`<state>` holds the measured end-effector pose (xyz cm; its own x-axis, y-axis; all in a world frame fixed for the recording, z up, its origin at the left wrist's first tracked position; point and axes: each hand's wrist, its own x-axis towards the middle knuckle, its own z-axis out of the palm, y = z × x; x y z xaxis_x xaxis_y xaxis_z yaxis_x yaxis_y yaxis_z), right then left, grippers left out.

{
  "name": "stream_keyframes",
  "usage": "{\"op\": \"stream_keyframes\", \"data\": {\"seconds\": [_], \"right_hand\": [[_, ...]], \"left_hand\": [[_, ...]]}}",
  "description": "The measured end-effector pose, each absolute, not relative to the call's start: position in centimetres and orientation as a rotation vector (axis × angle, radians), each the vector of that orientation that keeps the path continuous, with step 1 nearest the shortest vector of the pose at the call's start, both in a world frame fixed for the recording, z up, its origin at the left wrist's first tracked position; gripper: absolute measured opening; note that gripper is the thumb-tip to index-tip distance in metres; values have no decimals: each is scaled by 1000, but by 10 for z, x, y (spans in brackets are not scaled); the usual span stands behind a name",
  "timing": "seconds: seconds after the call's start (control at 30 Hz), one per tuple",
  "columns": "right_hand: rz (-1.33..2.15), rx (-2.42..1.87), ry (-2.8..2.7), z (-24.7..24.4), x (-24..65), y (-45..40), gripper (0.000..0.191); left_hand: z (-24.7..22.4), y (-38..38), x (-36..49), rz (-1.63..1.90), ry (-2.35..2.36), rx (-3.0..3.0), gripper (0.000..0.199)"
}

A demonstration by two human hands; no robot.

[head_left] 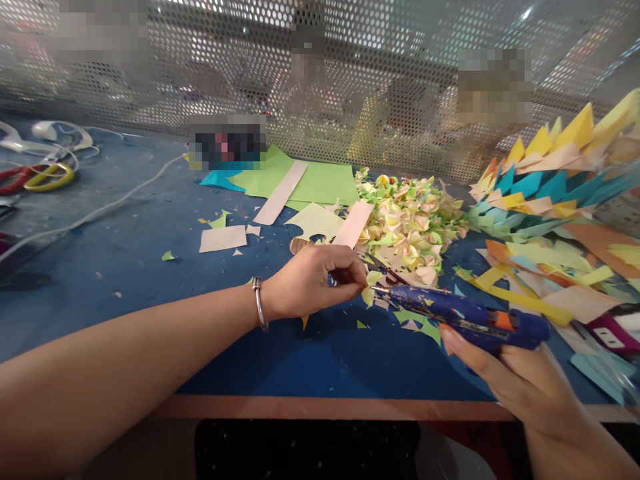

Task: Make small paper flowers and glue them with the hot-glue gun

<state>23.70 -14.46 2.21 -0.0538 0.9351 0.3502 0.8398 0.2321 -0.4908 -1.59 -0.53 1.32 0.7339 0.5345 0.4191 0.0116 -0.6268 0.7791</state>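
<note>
Left hand: the left hand (320, 277), centre of the frame, is curled with thumb and forefinger pinched together; a small pale yellow paper piece (371, 287) is held at the fingertips.
Right hand: a blue glue gun (463, 313) is gripped by the right hand (525, 380), lower right, with the fingers closed around its handle.
Nozzle: pointed left, it is held against or very near the paper piece; contact cannot be told.
Paper flower pile (407, 220): seen right of centre, behind the glue gun.
Green sheets (320, 183): laid upper centre, partly covered by a pink strip (281, 192).
Scissors (50, 177): seen at upper left.
</note>
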Motion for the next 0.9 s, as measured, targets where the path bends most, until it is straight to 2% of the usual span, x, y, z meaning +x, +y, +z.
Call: {"op": "stream_keyframes", "data": {"seconds": [0.13, 0.33, 0.5, 0.7, 0.9], "right_hand": [[237, -1605, -1876, 22, 234, -146, 23], [279, -1535, -1883, 19, 233, -147, 4], [309, -1621, -1766, 14, 229, -151, 8], [240, -1501, -1933, 14, 238, -146, 5], [352, -1545, -1855, 15, 239, -147, 24]], "left_hand": [[12, -5, -16, 823, 406, 2136, 9], [13, -5, -16, 813, 415, 2141, 9], [12, -4, -16, 819, 416, 2158, 9], [9, -3, -17, 827, 395, 2144, 8], [10, -5, -15, 873, 462, 2010, 4]]}}
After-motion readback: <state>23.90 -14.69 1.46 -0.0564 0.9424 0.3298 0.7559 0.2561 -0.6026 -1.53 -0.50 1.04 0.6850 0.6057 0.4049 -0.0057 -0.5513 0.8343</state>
